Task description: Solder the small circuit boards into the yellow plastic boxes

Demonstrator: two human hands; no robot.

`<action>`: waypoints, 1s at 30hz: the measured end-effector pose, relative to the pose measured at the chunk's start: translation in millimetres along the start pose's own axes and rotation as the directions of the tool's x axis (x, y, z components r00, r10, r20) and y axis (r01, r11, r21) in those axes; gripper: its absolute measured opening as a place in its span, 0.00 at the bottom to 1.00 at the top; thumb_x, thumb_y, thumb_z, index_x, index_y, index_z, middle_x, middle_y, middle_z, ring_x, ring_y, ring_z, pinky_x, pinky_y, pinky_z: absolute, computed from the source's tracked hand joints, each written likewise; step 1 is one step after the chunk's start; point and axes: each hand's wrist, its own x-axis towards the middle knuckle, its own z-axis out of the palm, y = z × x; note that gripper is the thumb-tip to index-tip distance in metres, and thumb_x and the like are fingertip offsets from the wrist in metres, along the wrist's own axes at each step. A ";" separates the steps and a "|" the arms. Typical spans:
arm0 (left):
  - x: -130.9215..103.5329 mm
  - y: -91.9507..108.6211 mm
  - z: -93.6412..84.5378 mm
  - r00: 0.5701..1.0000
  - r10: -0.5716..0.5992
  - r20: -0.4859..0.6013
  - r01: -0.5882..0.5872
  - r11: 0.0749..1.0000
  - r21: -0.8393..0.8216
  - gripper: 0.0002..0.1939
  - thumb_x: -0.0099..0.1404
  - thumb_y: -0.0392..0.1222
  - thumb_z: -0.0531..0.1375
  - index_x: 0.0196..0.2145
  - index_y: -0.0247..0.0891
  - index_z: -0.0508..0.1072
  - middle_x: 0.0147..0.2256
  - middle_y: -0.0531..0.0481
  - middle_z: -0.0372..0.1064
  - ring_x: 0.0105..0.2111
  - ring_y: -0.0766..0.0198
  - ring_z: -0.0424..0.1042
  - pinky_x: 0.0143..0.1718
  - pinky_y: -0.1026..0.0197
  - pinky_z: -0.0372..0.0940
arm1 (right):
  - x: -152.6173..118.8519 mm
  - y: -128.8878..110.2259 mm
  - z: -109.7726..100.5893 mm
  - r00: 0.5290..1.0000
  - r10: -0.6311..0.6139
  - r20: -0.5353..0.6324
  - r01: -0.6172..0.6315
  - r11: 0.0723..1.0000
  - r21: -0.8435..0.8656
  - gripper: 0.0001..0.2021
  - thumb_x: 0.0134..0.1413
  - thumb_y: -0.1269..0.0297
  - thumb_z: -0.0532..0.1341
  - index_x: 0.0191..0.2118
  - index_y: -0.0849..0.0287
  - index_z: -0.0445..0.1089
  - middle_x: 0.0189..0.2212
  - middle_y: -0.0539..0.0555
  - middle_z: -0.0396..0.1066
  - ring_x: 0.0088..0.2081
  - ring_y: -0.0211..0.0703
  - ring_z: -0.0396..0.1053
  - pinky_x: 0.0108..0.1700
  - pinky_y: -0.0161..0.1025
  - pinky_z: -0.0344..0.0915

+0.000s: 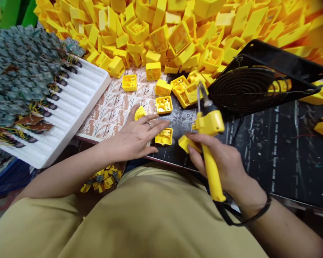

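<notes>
My right hand (220, 157) is wrapped around a yellow soldering gun (208, 123), its metal tip pointing away from me. A small yellow plastic piece (188, 144) sits at the thumb and fingers of that hand; I cannot tell if they grip it. My left hand (137, 138), with a ring on one finger, lies palm down with fingers spread over the table edge. Close to its fingertips is an open yellow housing (164, 136). Another yellow housing (140, 113) shows beside its fingers, partly hidden. A third open housing (164, 105) lies just beyond.
A large heap of yellow housings (156, 32) fills the back. At left stands a white foam tray (88, 89) bearing many wired grey parts (24, 71). A black fan (247, 87) leans at the right on the black tabletop (261, 154). More yellow pieces (103, 179) lie below the edge.
</notes>
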 end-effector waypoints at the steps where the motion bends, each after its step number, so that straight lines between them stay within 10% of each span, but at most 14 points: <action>1: -0.4 1.5 0.7 1.000 -0.004 -0.001 0.004 1.000 0.015 0.29 0.68 0.49 0.57 0.64 0.40 0.57 0.54 0.46 0.71 0.57 0.54 0.63 0.67 0.36 0.37 | -3.9 -4.5 0.9 1.000 -0.007 -0.007 0.007 1.000 -0.016 0.14 0.59 0.73 0.60 0.50 0.56 0.62 0.33 0.49 0.76 0.29 0.34 0.73 0.36 0.31 0.71; 8: 6.6 14.4 -10.4 0.997 -0.046 0.062 0.038 0.991 0.126 0.33 0.68 0.65 0.50 0.61 0.40 0.64 0.33 0.47 0.75 0.45 0.51 0.68 0.64 0.36 0.48 | -10.3 15.1 -3.9 0.995 -0.075 -0.062 0.063 0.984 -0.168 0.19 0.57 0.72 0.64 0.53 0.58 0.63 0.34 0.53 0.75 0.30 0.41 0.72 0.36 0.39 0.70; 12: -2.7 -3.5 -15.5 0.977 -0.187 -0.104 0.198 0.974 0.110 0.29 0.69 0.59 0.51 0.61 0.41 0.64 0.44 0.42 0.73 0.48 0.50 0.69 0.61 0.40 0.54 | -6.8 28.1 -11.2 0.985 -0.137 0.109 0.141 0.989 -0.034 0.22 0.57 0.58 0.65 0.54 0.58 0.60 0.44 0.57 0.74 0.45 0.47 0.73 0.45 0.43 0.71; 16: -13.6 -28.4 -1.6 0.911 -0.400 -0.096 0.407 0.910 0.073 0.30 0.67 0.57 0.54 0.61 0.37 0.65 0.55 0.35 0.67 0.51 0.45 0.68 0.50 0.45 0.64 | -7.1 25.4 -7.0 0.978 -0.132 0.164 0.142 0.989 -0.049 0.16 0.60 0.67 0.61 0.53 0.58 0.61 0.40 0.54 0.73 0.38 0.42 0.72 0.40 0.37 0.69; 24: -15.8 -37.2 -2.6 0.891 -0.405 0.206 0.434 0.625 -0.649 0.27 0.69 0.57 0.47 0.50 0.36 0.73 0.44 0.46 0.75 0.39 0.61 0.73 0.43 0.59 0.68 | -0.5 14.0 -17.4 0.989 -0.100 0.113 0.141 0.881 -0.452 0.24 0.55 0.47 0.64 0.49 0.61 0.67 0.23 0.51 0.64 0.26 0.44 0.64 0.31 0.40 0.57; 30: -15.1 -30.8 -12.7 0.786 -0.575 0.226 0.600 0.798 -0.058 0.26 0.73 0.55 0.44 0.60 0.41 0.65 0.51 0.39 0.69 0.48 0.48 0.73 0.49 0.46 0.67 | 4.8 27.4 -7.3 0.967 -0.172 0.190 0.187 0.980 -0.065 0.19 0.60 0.57 0.63 0.52 0.59 0.63 0.38 0.56 0.73 0.40 0.47 0.71 0.43 0.42 0.67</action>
